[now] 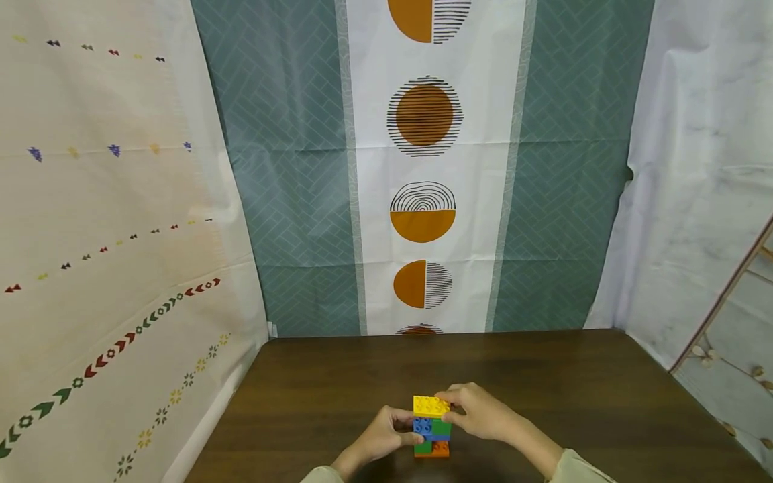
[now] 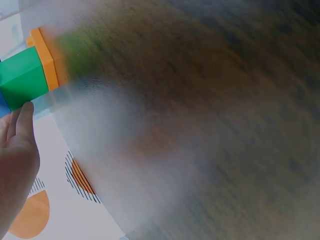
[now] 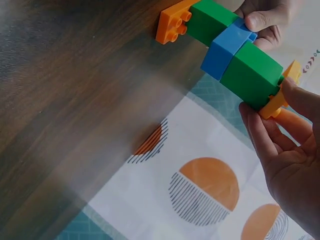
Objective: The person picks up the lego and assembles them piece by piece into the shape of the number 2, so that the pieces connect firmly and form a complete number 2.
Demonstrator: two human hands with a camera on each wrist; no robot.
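A small tower of toy building bricks stands on the brown table in front of me. Lowest is an orange brick (image 1: 441, 450), then a green brick (image 3: 210, 22), a blue brick (image 3: 225, 50) jutting to one side, another green brick (image 3: 252, 75) and a yellow brick (image 1: 425, 405) on top. My left hand (image 1: 386, 436) steadies the tower from the left, thumb and fingers pinching around the blue brick. From the right, my right hand (image 1: 477, 412) pinches the yellow brick between thumb and fingers, right at the upper green brick. Its palm is partly hidden in the head view.
The dark wooden table (image 1: 338, 376) extends around the tower. Behind it hangs a green and white curtain (image 1: 290, 201) with orange circles. Patterned cloths flank the table, a cream cloth (image 1: 121, 235) on the left and a white cloth (image 1: 682, 201) on the right.
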